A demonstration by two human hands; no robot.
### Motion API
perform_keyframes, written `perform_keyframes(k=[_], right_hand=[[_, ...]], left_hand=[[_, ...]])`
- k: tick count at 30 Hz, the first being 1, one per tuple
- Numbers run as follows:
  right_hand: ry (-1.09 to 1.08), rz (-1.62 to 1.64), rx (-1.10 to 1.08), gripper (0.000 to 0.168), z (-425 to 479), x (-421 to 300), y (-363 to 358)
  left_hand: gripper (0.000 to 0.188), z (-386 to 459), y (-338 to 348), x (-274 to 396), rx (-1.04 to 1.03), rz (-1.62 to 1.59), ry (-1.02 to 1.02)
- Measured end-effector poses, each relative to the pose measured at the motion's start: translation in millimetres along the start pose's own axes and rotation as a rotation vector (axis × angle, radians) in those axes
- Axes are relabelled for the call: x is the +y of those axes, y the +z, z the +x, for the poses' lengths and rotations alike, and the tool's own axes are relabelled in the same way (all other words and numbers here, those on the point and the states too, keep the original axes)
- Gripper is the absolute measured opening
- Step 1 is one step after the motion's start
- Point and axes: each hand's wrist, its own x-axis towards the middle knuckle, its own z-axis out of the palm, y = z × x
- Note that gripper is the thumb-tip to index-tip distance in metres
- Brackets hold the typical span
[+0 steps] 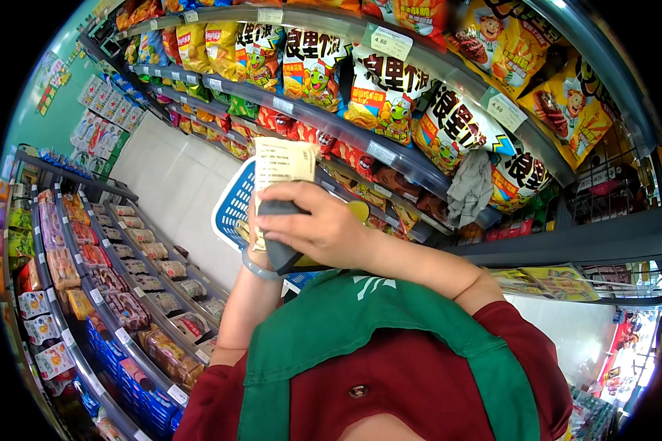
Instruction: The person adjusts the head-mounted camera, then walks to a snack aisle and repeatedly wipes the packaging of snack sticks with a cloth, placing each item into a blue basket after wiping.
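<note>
A cream-coloured printed packet (284, 160) stands upright in front of my chest. My left hand (258, 248), with a pale bangle (260, 267) at its wrist, grips the packet and is mostly hidden behind it. Over the packet's lower part, my right hand (323, 223) is closed around a dark grey handheld object (281, 245); its exact kind is unclear, and a yellowish round part shows beyond the hand. Behind the packet is a blue and white plastic basket (237, 201) with some packets inside, largely covered by my hands.
Shelves of snack bags (314, 71) with price tags curve across the top and right. A crumpled grey cloth (470, 184) hangs at a shelf edge (386, 151). Lower left, another rack (124, 336) bears packaged foods. Tiled floor (171, 165) lies between the racks.
</note>
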Motion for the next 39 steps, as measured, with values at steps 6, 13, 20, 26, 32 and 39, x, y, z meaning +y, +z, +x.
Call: perform_keyframes(k=[6,13,20,26,32,39], right_hand=[[0.047,-0.152,0.051,0.032,2.1,4.0,-16.0],[0.039,-0.257,0.026,0.034,9.6,5.4,-29.7],[0.151,-0.451,0.149,0.036,10.9,15.8,-48.2],[0.248,-0.541,0.142,0.028,9.2,12.6,-53.5],[0.448,-0.351,0.196,0.024,5.8,20.4,-64.3],[0.842,0.317,0.213,0.031,4.4,22.4,-66.1]], left_hand=[[0.064,-15.8,-2.2,12.4,-0.117,0.09,0.089],[0.075,-19.8,-3.6,14.9,-0.217,0.17,-0.041],[0.07,-19.4,5.0,8.6,-0.125,0.163,-0.095],[0.069,-18.2,4.2,4.0,-0.169,0.211,-0.062],[0.07,-19.2,5.0,3.8,-0.146,0.192,-0.07],[0.069,-20.6,-2.1,3.0,-0.079,0.218,-0.089]])
